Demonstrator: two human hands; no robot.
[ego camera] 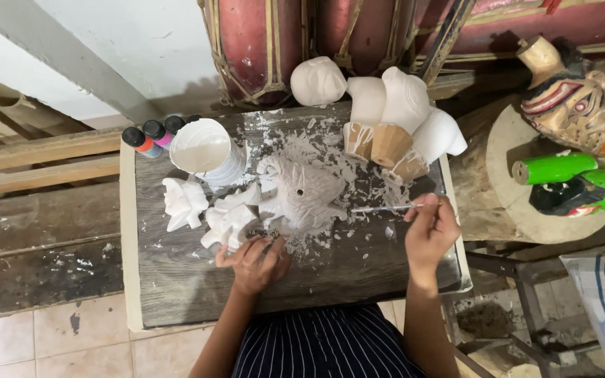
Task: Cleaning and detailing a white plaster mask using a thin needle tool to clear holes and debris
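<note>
White carving (301, 196) between hands

Near edge of board (176, 294) open, paint cup (204, 150) and bottles (150, 136) blocking far left, white heads (386, 105) crowding far right, white carving (302, 192) occupying centre

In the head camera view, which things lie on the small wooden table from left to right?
Paint bottles → white cup → white carved mask → thin brush in the right hand.

Cup (205, 151) behind carving (301, 192) on board (176, 280)
</note>
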